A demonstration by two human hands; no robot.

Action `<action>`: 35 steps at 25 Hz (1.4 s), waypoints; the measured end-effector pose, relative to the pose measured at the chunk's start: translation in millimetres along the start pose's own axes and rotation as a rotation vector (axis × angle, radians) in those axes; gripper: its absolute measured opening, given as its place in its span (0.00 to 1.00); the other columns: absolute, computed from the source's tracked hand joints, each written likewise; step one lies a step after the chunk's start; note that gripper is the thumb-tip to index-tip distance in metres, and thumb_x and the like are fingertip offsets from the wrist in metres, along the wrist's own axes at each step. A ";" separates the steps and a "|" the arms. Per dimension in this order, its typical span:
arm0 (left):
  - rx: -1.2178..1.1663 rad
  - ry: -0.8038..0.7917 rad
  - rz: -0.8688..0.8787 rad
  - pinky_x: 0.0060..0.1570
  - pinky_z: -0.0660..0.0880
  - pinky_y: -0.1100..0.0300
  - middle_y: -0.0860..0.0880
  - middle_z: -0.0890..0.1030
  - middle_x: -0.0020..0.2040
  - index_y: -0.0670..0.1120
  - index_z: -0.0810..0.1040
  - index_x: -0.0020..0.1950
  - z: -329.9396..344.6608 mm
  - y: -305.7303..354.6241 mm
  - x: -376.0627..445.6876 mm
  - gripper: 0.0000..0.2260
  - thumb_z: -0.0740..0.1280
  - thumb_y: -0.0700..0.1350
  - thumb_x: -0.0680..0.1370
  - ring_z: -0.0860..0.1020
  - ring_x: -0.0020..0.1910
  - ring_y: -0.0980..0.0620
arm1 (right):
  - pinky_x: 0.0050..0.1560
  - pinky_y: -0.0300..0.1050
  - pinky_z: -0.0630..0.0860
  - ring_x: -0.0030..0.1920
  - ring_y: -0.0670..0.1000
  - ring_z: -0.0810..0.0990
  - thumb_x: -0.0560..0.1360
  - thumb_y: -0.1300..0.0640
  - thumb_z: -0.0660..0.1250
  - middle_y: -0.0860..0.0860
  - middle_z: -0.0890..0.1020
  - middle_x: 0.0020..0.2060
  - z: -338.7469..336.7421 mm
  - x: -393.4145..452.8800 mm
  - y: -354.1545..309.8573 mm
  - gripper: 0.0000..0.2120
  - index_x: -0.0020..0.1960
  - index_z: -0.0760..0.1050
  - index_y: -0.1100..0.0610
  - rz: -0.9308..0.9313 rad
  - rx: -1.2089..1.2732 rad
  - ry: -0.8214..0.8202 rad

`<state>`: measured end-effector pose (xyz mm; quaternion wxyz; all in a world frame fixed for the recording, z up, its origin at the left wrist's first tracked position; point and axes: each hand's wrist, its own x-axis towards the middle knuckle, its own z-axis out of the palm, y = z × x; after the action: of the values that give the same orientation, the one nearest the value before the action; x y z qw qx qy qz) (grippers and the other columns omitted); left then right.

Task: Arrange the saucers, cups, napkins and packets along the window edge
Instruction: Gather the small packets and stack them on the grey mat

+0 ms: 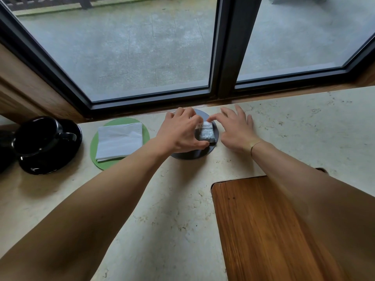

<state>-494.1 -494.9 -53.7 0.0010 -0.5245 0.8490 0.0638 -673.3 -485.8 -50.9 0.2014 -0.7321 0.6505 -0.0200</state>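
A small packet (205,133) with a white label lies on a dark grey round coaster (192,154) near the window edge. My left hand (179,131) pinches the packet's left and lower side between thumb and fingers. My right hand (236,129) touches the packet's top right corner with a fingertip, its other fingers spread on the counter. To the left, a folded white napkin (119,139) rests on a green round coaster (95,147). Further left, a black cup (38,135) stands on a black saucer (67,157).
The marble counter (174,209) runs along a dark-framed window (225,57). A wooden inset panel (263,230) fills the counter's near right. Another dark object (5,157) shows at the far left edge.
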 end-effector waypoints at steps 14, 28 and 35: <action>-0.195 0.315 -0.121 0.55 0.65 0.51 0.55 0.80 0.59 0.55 0.81 0.58 -7.8 -49.5 -45.9 0.15 0.62 0.55 0.75 0.73 0.61 0.48 | 0.74 0.65 0.52 0.78 0.54 0.52 0.77 0.45 0.48 0.48 0.62 0.76 20.0 -38.3 2.2 0.28 0.76 0.59 0.49 -0.252 -0.153 0.206; -0.049 0.228 -0.173 0.61 0.65 0.44 0.52 0.79 0.63 0.56 0.79 0.61 19.0 -33.7 -82.2 0.15 0.62 0.55 0.76 0.74 0.64 0.46 | 0.74 0.67 0.46 0.78 0.53 0.44 0.79 0.40 0.47 0.44 0.52 0.78 37.9 -54.2 -8.6 0.28 0.78 0.49 0.44 -0.236 -0.272 0.070; 0.124 0.227 -0.110 0.63 0.66 0.43 0.49 0.77 0.66 0.50 0.75 0.65 24.2 -27.7 -89.6 0.22 0.57 0.59 0.77 0.73 0.64 0.45 | 0.74 0.68 0.46 0.78 0.53 0.44 0.79 0.39 0.45 0.43 0.51 0.78 35.3 -52.8 -5.7 0.28 0.78 0.46 0.42 -0.243 -0.263 0.053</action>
<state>-430.7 -424.7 -74.5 -0.0592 -0.5732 0.8159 -0.0487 -665.7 -425.2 -69.1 0.0826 -0.8245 0.5593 0.0218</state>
